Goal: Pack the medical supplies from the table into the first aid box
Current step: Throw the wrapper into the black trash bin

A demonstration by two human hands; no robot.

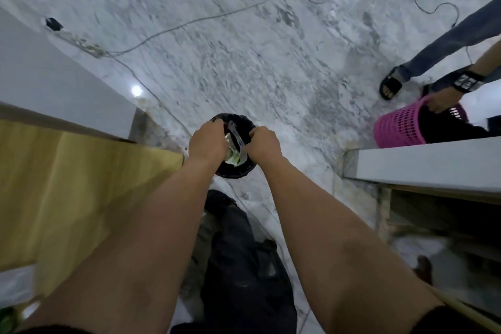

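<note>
My left hand (207,141) and right hand (264,144) both pinch a crumpled white-and-green wrapper (233,153), silvery strip trailing, over a black bin (245,171)

Floor (244,49): polished grey-white marble, filling the frame from centre to 12 o'clock, with two bright light reflections (136,90) near 9 and 12 o'clock. Thin cables (189,24) trail loosely across it toward 1 o'clock. A tan wooden surface (67,179) occupies 8 to 9 o'clock, a pale wall (40,73) above it. A white ledge (423,160) sits at 3 o'clock, a pink perforated basket (395,127) just beyond.
</note>
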